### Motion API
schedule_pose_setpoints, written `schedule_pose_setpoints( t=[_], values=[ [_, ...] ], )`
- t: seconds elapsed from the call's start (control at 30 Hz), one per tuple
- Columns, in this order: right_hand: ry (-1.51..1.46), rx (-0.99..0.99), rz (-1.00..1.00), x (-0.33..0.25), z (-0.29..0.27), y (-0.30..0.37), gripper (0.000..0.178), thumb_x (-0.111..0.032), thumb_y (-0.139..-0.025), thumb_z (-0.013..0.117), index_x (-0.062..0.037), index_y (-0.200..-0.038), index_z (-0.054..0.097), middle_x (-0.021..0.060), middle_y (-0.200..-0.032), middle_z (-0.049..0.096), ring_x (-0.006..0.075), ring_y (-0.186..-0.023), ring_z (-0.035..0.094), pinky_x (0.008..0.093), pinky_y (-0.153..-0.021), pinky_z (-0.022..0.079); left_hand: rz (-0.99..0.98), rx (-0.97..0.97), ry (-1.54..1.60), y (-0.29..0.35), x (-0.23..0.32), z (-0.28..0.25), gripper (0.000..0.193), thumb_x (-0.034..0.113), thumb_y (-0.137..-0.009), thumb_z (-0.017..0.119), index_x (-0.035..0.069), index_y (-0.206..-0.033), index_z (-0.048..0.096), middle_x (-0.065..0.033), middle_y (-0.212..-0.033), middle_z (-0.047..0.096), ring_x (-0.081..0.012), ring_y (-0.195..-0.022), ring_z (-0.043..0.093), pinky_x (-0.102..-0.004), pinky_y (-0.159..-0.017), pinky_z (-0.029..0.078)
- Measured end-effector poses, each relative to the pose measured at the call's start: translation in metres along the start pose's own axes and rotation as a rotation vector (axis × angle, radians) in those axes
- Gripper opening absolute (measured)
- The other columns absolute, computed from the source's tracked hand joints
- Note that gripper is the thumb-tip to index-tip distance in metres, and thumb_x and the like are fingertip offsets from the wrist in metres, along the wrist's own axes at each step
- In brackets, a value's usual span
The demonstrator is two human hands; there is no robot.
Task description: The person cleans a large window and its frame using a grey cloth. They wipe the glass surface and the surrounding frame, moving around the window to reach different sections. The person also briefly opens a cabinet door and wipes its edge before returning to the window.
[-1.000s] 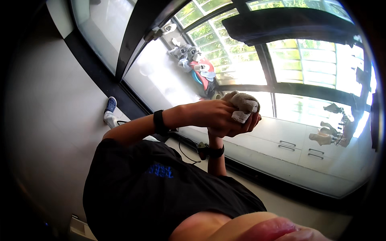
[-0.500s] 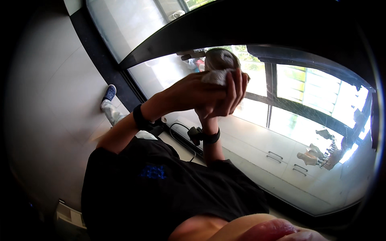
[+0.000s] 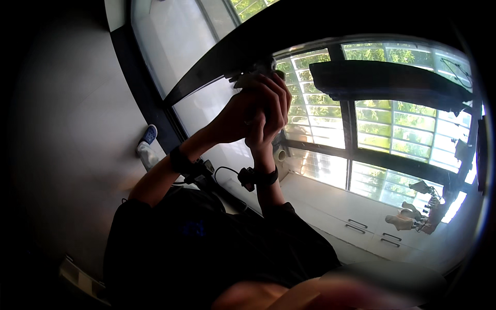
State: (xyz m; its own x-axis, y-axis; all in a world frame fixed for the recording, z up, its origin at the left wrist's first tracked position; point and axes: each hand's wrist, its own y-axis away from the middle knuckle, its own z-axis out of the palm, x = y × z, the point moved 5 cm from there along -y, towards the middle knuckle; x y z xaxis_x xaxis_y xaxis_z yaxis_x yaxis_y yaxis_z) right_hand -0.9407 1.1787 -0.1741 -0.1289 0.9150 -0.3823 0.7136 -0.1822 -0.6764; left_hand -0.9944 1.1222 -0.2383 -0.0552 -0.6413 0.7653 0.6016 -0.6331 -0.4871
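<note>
Both my hands are raised close together at the upper middle, in front of a large glass pane [image 3: 320, 206] with a thick black frame. My left hand [image 3: 233, 117] and my right hand [image 3: 266, 120] overlap, their fingers bent around a bunched greyish cloth [image 3: 250, 81]. Most of the cloth is now in shadow and behind the fingers. It lies near the pane's upper black edge; whether it touches the glass cannot be made out. Dark bands circle both wrists, and a small dark device [image 3: 247, 178] sits at the right one.
Light drawers with bar handles [image 3: 356, 226], barred windows with greenery [image 3: 380, 113] and a bone-like spine model [image 3: 408, 217] show in the glass. A blue clog [image 3: 149, 134] on a foot stands at the left on the pale floor [image 3: 93, 108]. A boxy object [image 3: 80, 279] is at lower left.
My hands and the cloth have moved slightly left. The cloth shows less and darker. More of the windows and greenery has come into view, and the whole scene has shifted a little.
</note>
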Motion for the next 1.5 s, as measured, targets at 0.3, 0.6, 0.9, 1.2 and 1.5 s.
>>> schedule_pose_setpoints(
  t=[0.3, 0.6, 0.9, 1.2, 1.5],
  values=[
    [0.182, 0.336, -0.135, -0.027, -0.096, 0.059, 0.05, -0.036, -0.096, 0.04, -0.001, -0.109, 0.074, 0.0187, -0.116, 0.07, 0.0411, -0.12, 0.059, 0.0489, -0.106, 0.043, -0.191, -0.28, 0.302, 0.021, 0.008, 0.091, 0.045, -0.005, -0.075, 0.066, 0.003, -0.119, 0.062, -0.0076, -0.107, 0.068, -0.0159, -0.106, 0.064, -0.0323, -0.095, 0.052],
    [0.485, 0.605, -0.273, -0.038, -0.221, 0.166, 0.043, -0.041, -0.101, 0.055, -0.006, -0.126, 0.056, 0.017, -0.128, 0.053, 0.0387, -0.123, 0.054, 0.0524, -0.102, 0.047, -0.201, -0.634, 0.282, 0.062, 0.052, 0.235, 0.039, 0.008, -0.073, 0.06, -0.001, -0.111, 0.064, -0.0115, -0.11, 0.068, -0.0155, -0.103, 0.065, -0.03, -0.09, 0.053],
    [0.917, 0.806, -0.086, -0.034, -0.319, 0.329, 0.053, -0.034, -0.092, 0.073, -0.0043, -0.13, 0.05, 0.0168, -0.131, 0.05, 0.0376, -0.124, 0.053, 0.0515, -0.104, 0.046, 0.211, -1.097, 0.055, 0.132, 0.065, 0.403, 0.018, 0.015, -0.073, 0.063, 0.007, -0.088, 0.057, -0.0095, -0.114, 0.061, -0.0346, -0.102, 0.06, -0.0395, -0.093, 0.047],
    [1.093, 0.882, 0.274, -0.042, -0.398, 0.47, 0.061, -0.034, -0.089, 0.075, -0.002, -0.133, 0.047, 0.0184, -0.133, 0.05, 0.0375, -0.125, 0.052, 0.0508, -0.105, 0.045, 0.178, -1.297, 0.421, 0.193, 0.036, 0.524, 0.016, 0.008, -0.075, 0.057, 0.003, -0.09, 0.06, -0.0082, -0.092, 0.062, -0.0237, -0.076, 0.06, -0.0326, -0.069, 0.05],
    [1.107, 0.965, 0.532, -0.044, -0.43, 0.544, 0.07, -0.034, -0.087, 0.078, 0.0002, -0.136, 0.043, 0.02, -0.134, 0.049, 0.0374, -0.126, 0.052, 0.0501, -0.106, 0.044, -0.184, -1.58, 0.603, 0.258, 0.0, 0.611, 0.01, 0.009, -0.077, 0.055, 0.001, -0.084, 0.057, -0.006, -0.087, 0.061, -0.0161, -0.073, 0.055, -0.0291, -0.068, 0.048]
  ],
)
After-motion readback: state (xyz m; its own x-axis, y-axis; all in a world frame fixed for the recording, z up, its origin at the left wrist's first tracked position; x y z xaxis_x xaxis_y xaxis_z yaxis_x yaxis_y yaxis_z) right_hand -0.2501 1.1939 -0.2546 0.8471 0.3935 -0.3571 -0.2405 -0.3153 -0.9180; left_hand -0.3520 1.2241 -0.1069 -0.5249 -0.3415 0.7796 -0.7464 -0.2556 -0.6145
